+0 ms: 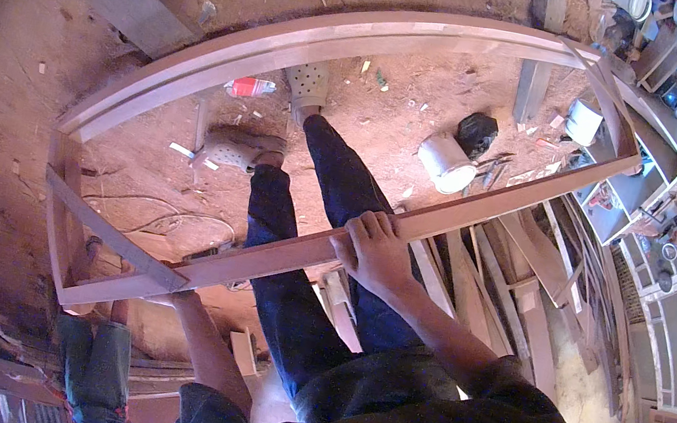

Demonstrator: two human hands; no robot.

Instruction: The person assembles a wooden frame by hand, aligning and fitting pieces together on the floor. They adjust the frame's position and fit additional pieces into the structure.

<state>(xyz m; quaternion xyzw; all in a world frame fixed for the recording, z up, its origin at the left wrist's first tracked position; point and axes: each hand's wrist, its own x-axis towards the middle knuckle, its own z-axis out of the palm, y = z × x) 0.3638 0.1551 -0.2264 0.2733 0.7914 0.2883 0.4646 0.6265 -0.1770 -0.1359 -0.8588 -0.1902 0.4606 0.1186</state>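
Note:
A long rectangular wooden frame [284, 263] spans the view, its near rail crossing in front of my legs. Thin diagonal strips of wood brace its left and right ends; the left brace [117, 234] meets the near rail by my left hand. My right hand [373, 252] is closed over the middle of this rail, fingers wrapped across its top. Further left, my left hand [182, 300] holds the same rail from beneath, with most of its fingers hidden. Another person's arm [85, 260] shows at the frame's left end, beside its corner.
Beyond the rail, a white bucket [448, 164] and a black bag [476, 133] sit on the dusty floor. Stacked boards [515, 288] lie to my right, near cluttered shelves [672, 171]. A cable [167, 207] curls at left. The other person's trousers [94, 363] show lower left.

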